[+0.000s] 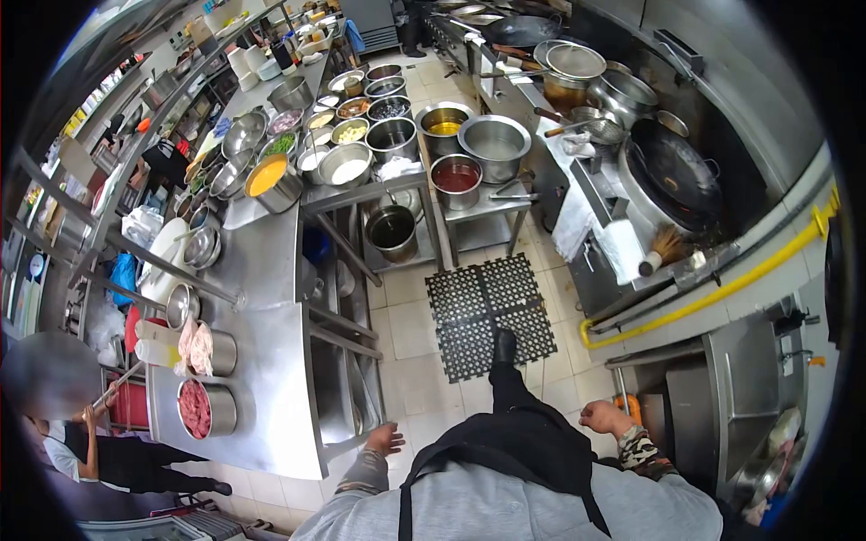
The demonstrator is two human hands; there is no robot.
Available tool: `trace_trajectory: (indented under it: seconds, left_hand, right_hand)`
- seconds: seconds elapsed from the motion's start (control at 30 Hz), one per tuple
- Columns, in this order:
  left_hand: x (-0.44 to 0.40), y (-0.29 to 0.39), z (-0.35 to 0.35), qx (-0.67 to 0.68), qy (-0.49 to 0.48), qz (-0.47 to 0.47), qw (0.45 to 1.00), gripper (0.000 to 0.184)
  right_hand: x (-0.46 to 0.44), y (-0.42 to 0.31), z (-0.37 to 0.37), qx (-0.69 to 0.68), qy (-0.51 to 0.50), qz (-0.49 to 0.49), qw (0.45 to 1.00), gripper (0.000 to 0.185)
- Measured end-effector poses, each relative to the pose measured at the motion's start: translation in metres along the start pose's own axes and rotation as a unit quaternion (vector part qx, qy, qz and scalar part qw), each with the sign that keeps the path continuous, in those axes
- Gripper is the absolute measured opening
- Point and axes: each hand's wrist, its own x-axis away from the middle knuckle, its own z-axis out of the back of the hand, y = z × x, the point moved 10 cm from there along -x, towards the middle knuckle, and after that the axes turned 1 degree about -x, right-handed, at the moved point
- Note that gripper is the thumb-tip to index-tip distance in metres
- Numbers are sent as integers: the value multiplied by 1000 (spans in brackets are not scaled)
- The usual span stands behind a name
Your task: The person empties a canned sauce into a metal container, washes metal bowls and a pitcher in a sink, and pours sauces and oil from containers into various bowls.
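I've got fingers half-curled, seemingly empty: left hand [385,439] at ten o'clock near the desk [271,388], right hand [606,418] at two. Floor mat [463,311]'s at twelve (shoe [504,347]'s on it); snagging a hole could trip me.

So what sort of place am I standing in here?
Most likely a commercial kitchen: there's a dark wok to your right, raw-looking red meat in one metal pot, and orange liquid in another.
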Motion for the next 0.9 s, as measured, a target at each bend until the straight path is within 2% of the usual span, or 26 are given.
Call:
trace_trajectory:
  seconds: [0.03, 0.07, 0.1, 0.17, 0.2, 0.23, 0.3, 0.33, 0.37, 0.43, 0.47, 0.5, 0.53, 0.57, 0.6, 0.63, 0.7, 0.77, 0.83, 0.9]
  left_hand:
    - [-4, 6, 3, -60, 29, -16, 998, 48]
    - [-24, 29, 1, -425, 28, -143, 893, 47]
    - [-39, 40, -15, -725, 19, -243, 644, 46]
    - [-33, 59, -4, -710, 67, -175, 679, 44]
    - [13, 86, -22, -701, 11, -109, 705, 41]
    - [-3, 102, -15, -702, 44, -149, 695, 40]
    - [-24, 136, -9, -700, 112, -225, 669, 37]
    - [-17, 155, -2, -605, 85, -197, 767, 34]
    - [-2, 180, -3, -607, 86, -196, 765, 34]
    - [68, 255, -43, -559, 68, -483, 670, 28]
    - [79, 275, -53, -557, 71, -480, 674, 28]
    - [85, 304, -52, -464, 127, -391, 785, 26]
    - [85, 318, -46, -353, 178, -292, 871, 24]
    - [83, 332, -52, -341, 182, -293, 874, 24]
    - [70, 336, -58, -198, 113, -252, 940, 23]
    - [58, 344, -67, -50, 39, -206, 977, 23]
    - [122, 401, -114, -83, 47, -214, 972, 24]
    - [153, 442, -150, -66, -26, -226, 972, 27]
    - [172, 484, -162, -101, -51, -250, 962, 29]
    - [189, 524, -166, -148, -84, -273, 947, 30]
  right_hand:
    - [-17, -4, 12, 2, 9, 5, 1000, 31]
    - [-36, -3, 22, -6, 24, 22, 999, 31]
    - [-54, -7, 33, -14, 25, 24, 999, 31]
    - [-82, -10, 64, -29, 36, 22, 999, 30]
    - [-103, -8, 72, -12, 18, 28, 999, 31]
    - [-123, -6, 87, -21, 22, 23, 999, 31]
    - [-159, -17, 102, 75, -45, 75, 993, 30]
    - [-180, -26, 120, 82, -39, 94, 991, 30]
    - [-201, -36, 140, 91, -32, 114, 989, 30]
    - [-248, -49, 183, 75, 1, 123, 989, 32]
    - [-265, -59, 207, 75, 0, 109, 991, 31]
    - [-280, -71, 231, 78, -1, 95, 992, 29]
    - [-288, -88, 251, 87, -4, 101, 991, 29]
    - [-292, -117, 283, 64, 51, 153, 985, 27]
    - [-299, -148, 314, 40, 105, 205, 972, 26]
    - [-314, -170, 329, 48, 105, 212, 970, 26]
    - [-337, -224, 348, -59, 35, 289, 955, 25]
    - [-372, -255, 357, -237, -88, 200, 947, 26]
    - [-373, -307, 418, -413, -37, 223, 882, 34]
    - [-409, -325, 483, -595, 1, 251, 764, 46]
